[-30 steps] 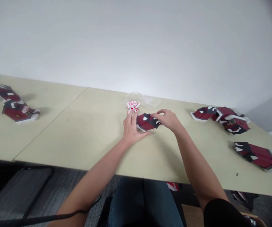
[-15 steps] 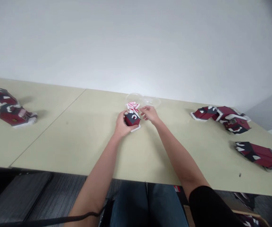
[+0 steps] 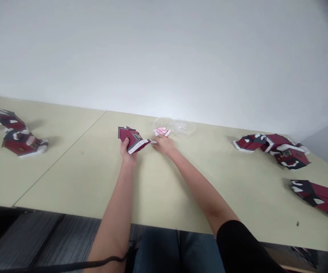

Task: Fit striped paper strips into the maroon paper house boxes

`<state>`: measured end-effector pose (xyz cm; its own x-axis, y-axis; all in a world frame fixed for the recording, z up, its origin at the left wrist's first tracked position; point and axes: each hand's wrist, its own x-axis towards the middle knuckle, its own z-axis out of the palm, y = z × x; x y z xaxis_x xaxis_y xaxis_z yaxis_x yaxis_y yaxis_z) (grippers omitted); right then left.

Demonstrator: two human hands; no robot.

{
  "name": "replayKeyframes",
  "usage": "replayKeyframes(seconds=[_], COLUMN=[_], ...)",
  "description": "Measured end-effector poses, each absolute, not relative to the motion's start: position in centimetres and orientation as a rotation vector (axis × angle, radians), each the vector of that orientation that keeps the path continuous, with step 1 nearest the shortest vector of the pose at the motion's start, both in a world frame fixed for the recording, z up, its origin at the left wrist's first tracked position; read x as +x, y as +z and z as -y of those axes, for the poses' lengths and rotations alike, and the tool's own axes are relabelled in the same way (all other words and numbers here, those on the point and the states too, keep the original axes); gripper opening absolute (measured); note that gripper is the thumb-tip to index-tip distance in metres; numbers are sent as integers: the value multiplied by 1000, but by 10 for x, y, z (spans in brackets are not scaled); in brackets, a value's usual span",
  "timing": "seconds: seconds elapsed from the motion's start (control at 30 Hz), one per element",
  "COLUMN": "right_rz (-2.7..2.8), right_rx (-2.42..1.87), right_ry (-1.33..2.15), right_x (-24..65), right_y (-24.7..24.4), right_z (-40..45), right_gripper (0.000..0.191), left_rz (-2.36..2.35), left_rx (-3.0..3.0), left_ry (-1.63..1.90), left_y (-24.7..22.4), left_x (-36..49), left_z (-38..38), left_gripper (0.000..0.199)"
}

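My left hand (image 3: 128, 151) is wrapped round a small dark red model house (image 3: 131, 137) with a dark roof and a white base. The house is tilted on its side and lifted, its white base toward my right hand. Close to that base, my right hand (image 3: 164, 145) has its fingers together on a small thin white piece (image 3: 153, 142); most of the piece is hidden. Just beyond my right fingers lie white pieces with red stripes (image 3: 162, 131), at the near edge of a clear plastic dish (image 3: 164, 120).
A second clear round dish (image 3: 183, 128) adjoins the first. Similar red houses (image 3: 24, 144) stand at the left, and several more (image 3: 290, 153) at the right, one lying nearer (image 3: 320, 195). A tiny dark bit (image 3: 297, 223) lies by the table's front edge. A pale wall rises behind.
My left hand has raised the house, moved it left and tipped it over. My right hand has moved left and down, its fingers now by the house's base.
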<state>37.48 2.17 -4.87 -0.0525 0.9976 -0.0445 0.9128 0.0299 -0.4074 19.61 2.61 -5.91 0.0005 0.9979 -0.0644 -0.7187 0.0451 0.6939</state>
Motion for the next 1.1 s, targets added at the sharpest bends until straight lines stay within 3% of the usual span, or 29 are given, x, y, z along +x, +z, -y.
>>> replayKeyframes(seconds=[0.13,0.37,0.57,0.7,0.9,1.1], right_rz=[2043,1874,1234,954,645,782], right_rx=[-1972,-1807,-1550,-1558,-1412,-1380], right_ry=[470,493,1070,1194,1245,1249], right_x=[371,384,409,429,441,432], right_y=[-51,-26,-10,-24,-20,-12], right_z=[-25,2,75,115,124,126], right_gripper=[8,26,44,58,54,54], left_rz=[-551,-411,-441,-374,-507,-490], left_rx=[515,395,297,314,493,693], left_ry=[1429,1301,1034,875,711,624], left_y=[-51,-44,-47,-54,-66,-58], left_x=[187,182,199,215,227,238], left_z=[-20,-12,1,7,13,23], left_gripper=[59,65,58,62,45,57])
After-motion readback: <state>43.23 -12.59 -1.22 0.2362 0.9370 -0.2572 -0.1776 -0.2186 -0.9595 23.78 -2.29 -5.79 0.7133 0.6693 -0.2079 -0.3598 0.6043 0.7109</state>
